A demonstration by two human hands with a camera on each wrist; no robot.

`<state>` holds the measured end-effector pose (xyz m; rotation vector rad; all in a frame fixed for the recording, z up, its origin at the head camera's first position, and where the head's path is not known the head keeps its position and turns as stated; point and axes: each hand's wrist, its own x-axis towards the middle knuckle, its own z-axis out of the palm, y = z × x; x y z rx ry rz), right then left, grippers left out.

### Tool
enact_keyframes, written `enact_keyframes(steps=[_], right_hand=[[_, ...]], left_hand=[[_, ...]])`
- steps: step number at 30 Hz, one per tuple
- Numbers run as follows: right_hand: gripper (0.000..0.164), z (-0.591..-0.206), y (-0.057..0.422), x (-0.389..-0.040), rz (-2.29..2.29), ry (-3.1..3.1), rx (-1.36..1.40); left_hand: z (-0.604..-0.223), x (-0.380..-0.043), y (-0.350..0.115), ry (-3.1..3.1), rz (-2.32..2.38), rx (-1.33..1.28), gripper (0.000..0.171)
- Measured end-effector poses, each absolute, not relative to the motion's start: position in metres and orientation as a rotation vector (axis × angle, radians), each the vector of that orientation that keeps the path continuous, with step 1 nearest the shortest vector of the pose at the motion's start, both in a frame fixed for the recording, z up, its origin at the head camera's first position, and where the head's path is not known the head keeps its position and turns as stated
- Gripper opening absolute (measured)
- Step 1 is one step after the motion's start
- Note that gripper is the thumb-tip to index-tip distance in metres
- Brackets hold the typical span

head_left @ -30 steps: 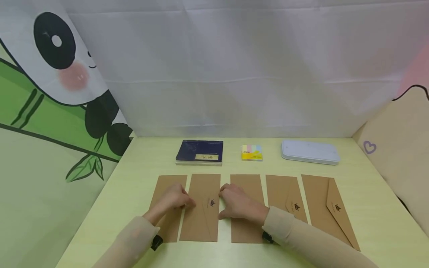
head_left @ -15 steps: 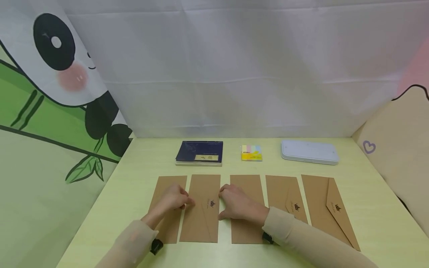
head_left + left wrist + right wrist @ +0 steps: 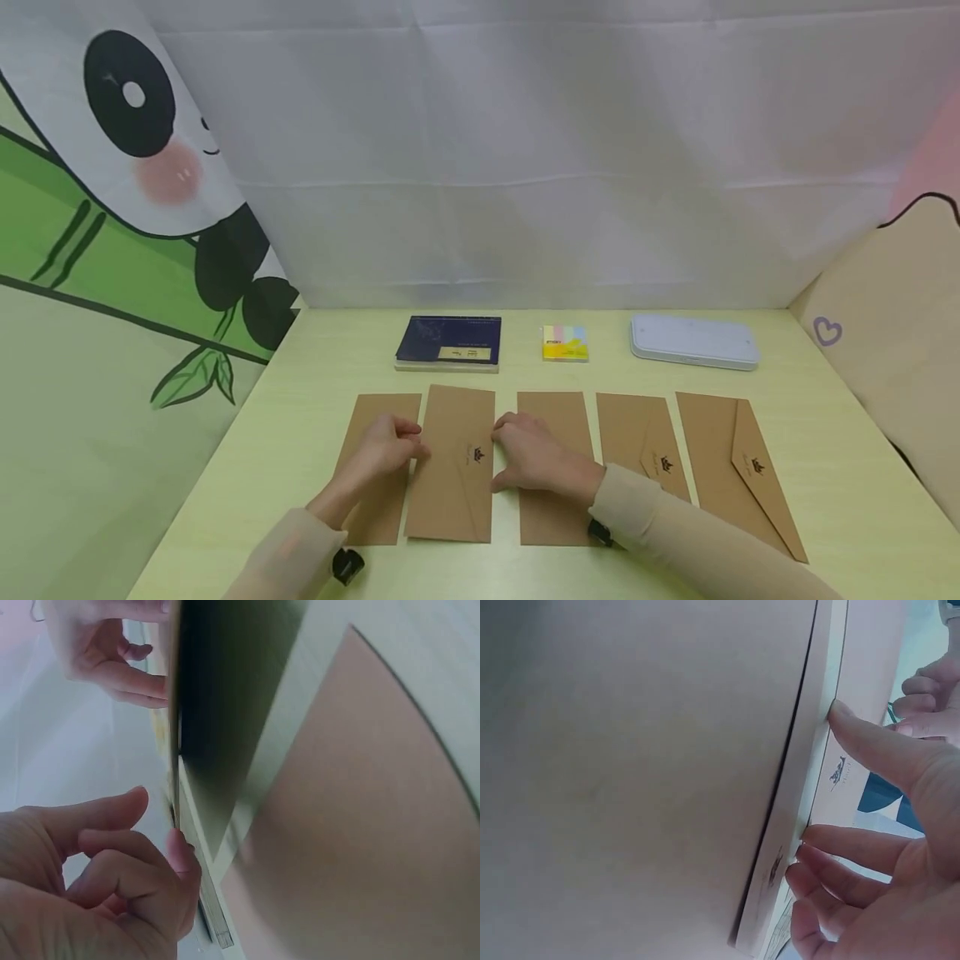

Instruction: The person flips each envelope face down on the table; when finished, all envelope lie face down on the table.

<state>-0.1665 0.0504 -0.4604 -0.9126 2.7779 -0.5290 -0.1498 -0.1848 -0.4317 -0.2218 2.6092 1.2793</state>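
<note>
On the near part of the desk (image 3: 262, 467), the second envelope (image 3: 448, 483), counted from the desk's left edge in a row of five, is tilted, its left side raised. There the left hand (image 3: 381, 450) has one fingertip against the raised edge and its thumb tip apart; whether it pinches cannot be told. The right hand (image 3: 540, 457), thumb and index finger spread, touches the opposite edge. Risks, as judged: slight fingertip contact could let the raised side drop; uneven pressure could crease the paper; the right hand, reaching across the third envelope (image 3: 551, 525), could drag it. Toward the desk's back edge lie a dark-blue notebook (image 3: 431, 337), sticky notes (image 3: 566, 343) and a pale case (image 3: 693, 340).
</note>
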Motion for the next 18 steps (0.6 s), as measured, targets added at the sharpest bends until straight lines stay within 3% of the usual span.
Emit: enact_keyframes(steps=[18], right_hand=[[0.066,-0.458,0.053,-0.159,-0.517,2.798,-0.95]], left_hand=[[-0.432,-0.137,-0.185,2.51,1.586,-0.058,0.037]])
